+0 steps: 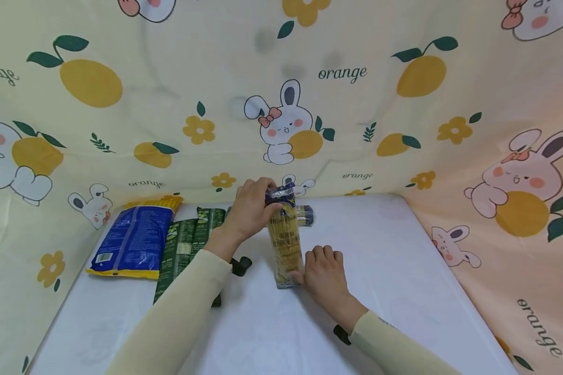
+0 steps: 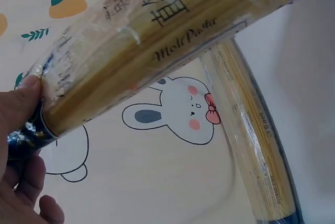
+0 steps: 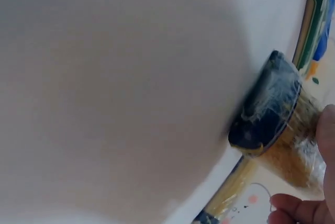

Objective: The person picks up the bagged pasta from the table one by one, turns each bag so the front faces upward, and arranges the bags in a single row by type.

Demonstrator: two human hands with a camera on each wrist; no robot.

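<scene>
A clear pack of spaghetti with a dark blue end stands tilted on the white table. My left hand grips its upper end; in the left wrist view the thumb lies across the blue wrapper. Low on the pack, the thumb of my right hand touches the near side. The other right fingers extend beside the pack, apart from it. In the right wrist view, the pack's blue lower end shows at the thumb. Behind, a second spaghetti pack lies on the table, partly hidden in the head view.
To the left lies a large blue and yellow bag. Green packs lie beside it, partly covered by my left sleeve. A printed cloth hangs behind the white table and along its sides.
</scene>
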